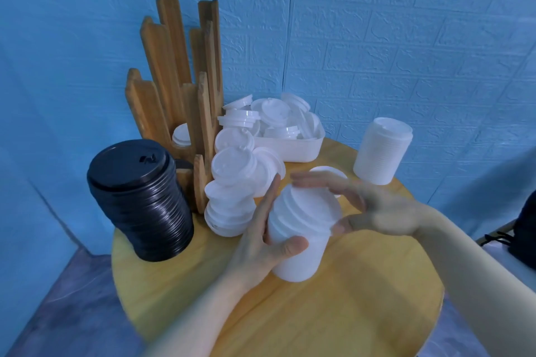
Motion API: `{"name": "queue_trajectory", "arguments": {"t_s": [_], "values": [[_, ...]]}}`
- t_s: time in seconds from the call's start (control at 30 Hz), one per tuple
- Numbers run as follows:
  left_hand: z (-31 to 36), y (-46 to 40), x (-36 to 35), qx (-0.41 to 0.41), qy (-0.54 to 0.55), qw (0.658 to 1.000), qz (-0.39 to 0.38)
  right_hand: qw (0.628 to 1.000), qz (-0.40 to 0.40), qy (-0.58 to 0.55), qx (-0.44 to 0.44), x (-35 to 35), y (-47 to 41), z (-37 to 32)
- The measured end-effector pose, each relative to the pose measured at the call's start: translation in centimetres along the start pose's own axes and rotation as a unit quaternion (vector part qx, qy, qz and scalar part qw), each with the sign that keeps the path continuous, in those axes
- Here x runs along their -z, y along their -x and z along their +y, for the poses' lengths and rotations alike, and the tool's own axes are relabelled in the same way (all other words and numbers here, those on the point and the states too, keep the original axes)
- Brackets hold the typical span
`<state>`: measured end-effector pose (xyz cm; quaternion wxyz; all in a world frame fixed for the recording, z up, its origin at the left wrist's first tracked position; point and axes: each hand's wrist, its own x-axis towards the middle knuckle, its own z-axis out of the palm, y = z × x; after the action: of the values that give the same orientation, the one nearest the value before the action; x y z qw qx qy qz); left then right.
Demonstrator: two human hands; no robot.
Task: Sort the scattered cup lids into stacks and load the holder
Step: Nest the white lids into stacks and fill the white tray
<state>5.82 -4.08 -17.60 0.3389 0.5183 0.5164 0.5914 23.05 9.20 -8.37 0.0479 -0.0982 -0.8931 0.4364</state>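
The left hand (261, 238) wraps the near white stack (301, 232) from its left side, thumb curled across the front, fingers up along the far side. The right hand (374, 206) is blurred; its fingers spread over the top lid and the thumb touches the rim, but I cannot tell if it pinches. That stack stands near the middle of the round table (348, 313).

These lids look light, thin and slick, so a tall stack probably slides apart unless held low and capped from above.

To the left stand the black stack (139, 200) and the wooden holder (174, 81); loose lids fill the white tray (301, 148) beyond, and another white stack (383, 151) stands far right.
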Motion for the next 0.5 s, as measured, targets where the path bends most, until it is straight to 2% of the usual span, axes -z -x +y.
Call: {"name": "queue_trajectory", "arguments": {"t_s": [0.07, 0.17, 0.23, 0.3, 0.37, 0.43, 0.5], "values": [[-0.2, 0.0, 0.1, -0.008, -0.004, 1.0, 0.003, 0.999, -0.053, -0.003, -0.007, -0.3, -0.2, -0.3], [-0.3, 0.0, 0.2, -0.01, 0.006, 1.0, 0.011, 0.999, -0.033, -0.038, -0.005, -0.7, 0.0, -1.0], [-0.2, 0.0, 0.1, -0.009, 0.012, 1.0, 0.013, 0.995, 0.037, -0.092, -0.029, -1.3, 0.3, -1.7], [-0.2, 0.0, 0.1, 0.001, 0.017, 1.0, 0.013, 0.98, 0.164, -0.099, -0.059, -2.3, -0.1, -2.4], [0.1, -0.1, 0.1, 0.01, 0.02, 1.0, 0.017, 0.959, 0.258, 0.001, -0.117, -3.2, -0.6, -2.9], [-0.1, 0.0, 0.0, 0.01, 0.018, 1.0, 0.017, 0.939, 0.257, 0.164, -0.16, -4.2, -1.2, -3.2], [0.4, -0.1, 0.1, 0.011, 0.024, 1.0, 0.014, 0.926, 0.239, 0.232, -0.178, -4.7, -1.6, -3.7]]}}
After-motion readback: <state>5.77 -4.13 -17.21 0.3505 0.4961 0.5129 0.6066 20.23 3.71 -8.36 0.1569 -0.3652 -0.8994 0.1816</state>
